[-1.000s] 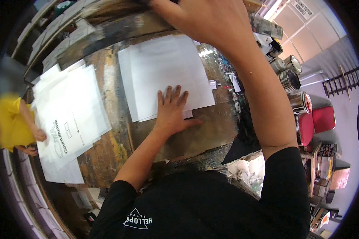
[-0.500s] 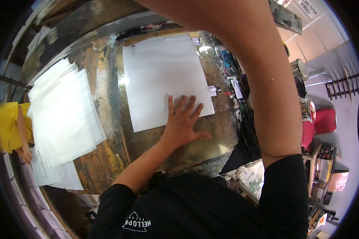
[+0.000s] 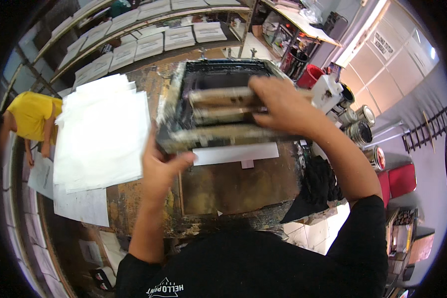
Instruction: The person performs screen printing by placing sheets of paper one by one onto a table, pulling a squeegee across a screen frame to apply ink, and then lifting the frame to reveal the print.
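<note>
A screen-printing frame (image 3: 171, 107) with a dark inner surface lies over the worktable. My right hand (image 3: 283, 107) is closed around a wooden squeegee (image 3: 221, 97), which is blurred and held across the frame. Another pale wooden bar shows just below it. At the frame's near left corner is my left hand (image 3: 164, 166), its thumb spread from upright fingers; whether it presses on the frame is hard to tell. From under the near edge sticks out a strip of white paper (image 3: 236, 153), with a small pale tab (image 3: 247, 164) beside it. The rest of that sheet is hidden.
A large stack of white sheets (image 3: 102, 139) covers the table's left side. Beyond it stands a person in yellow (image 3: 32, 116). Racks at the back hold paper piles (image 3: 149, 46). Cans (image 3: 358, 133) and a black cloth (image 3: 315, 186) are at the right.
The frame has come down over the white sheet. My left hand has left the sheet for the frame's corner, and my raised right arm has lowered, now with the squeegee in hand.
</note>
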Demonstrator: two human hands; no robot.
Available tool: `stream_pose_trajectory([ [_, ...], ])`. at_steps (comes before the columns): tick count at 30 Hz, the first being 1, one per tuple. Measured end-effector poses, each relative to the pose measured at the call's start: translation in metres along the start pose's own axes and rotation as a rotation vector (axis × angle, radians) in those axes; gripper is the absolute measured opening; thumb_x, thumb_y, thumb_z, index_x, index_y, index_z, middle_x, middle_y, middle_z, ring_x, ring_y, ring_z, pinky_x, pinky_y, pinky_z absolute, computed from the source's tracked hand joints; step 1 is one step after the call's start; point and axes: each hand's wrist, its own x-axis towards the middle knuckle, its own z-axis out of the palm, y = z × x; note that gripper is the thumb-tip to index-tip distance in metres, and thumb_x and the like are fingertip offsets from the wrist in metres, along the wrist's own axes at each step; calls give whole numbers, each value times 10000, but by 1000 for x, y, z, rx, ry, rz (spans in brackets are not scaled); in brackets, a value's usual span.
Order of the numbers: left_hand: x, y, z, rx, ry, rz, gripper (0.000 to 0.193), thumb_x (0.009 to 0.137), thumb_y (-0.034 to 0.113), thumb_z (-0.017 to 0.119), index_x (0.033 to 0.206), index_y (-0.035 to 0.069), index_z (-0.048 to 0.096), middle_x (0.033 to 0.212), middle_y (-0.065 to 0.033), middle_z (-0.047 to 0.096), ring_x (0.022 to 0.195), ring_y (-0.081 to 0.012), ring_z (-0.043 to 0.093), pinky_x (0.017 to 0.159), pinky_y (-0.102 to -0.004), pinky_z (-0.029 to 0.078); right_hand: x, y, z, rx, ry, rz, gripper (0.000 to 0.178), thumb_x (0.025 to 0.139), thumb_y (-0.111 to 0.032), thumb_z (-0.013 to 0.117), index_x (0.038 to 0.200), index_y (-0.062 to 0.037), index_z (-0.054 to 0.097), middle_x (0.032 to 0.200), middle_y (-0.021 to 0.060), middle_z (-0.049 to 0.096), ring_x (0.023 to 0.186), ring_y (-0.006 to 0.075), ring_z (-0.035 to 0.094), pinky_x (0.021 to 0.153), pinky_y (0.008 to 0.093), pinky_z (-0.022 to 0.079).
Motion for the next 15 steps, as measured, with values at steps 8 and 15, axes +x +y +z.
stream_pose_trajectory([
  [8,-58,-113,-46,1130,4,118,1271,585,577,1005,1565,-54,498,1005,-101,726,944,-262,662,936,-413,439,13,25,123,-156,5,253,585,740,-110,829,1246,-104,534,1144,108,587,1146,315,577,962,496,389],
  [15,-62,-127,-59,1179,-21,126,1348,551,714,943,1571,-48,501,906,-34,628,811,-219,528,894,-400,337,127,153,231,-381,268,195,537,781,-99,798,1254,-113,546,1157,76,617,1166,295,596,1002,544,400],
])
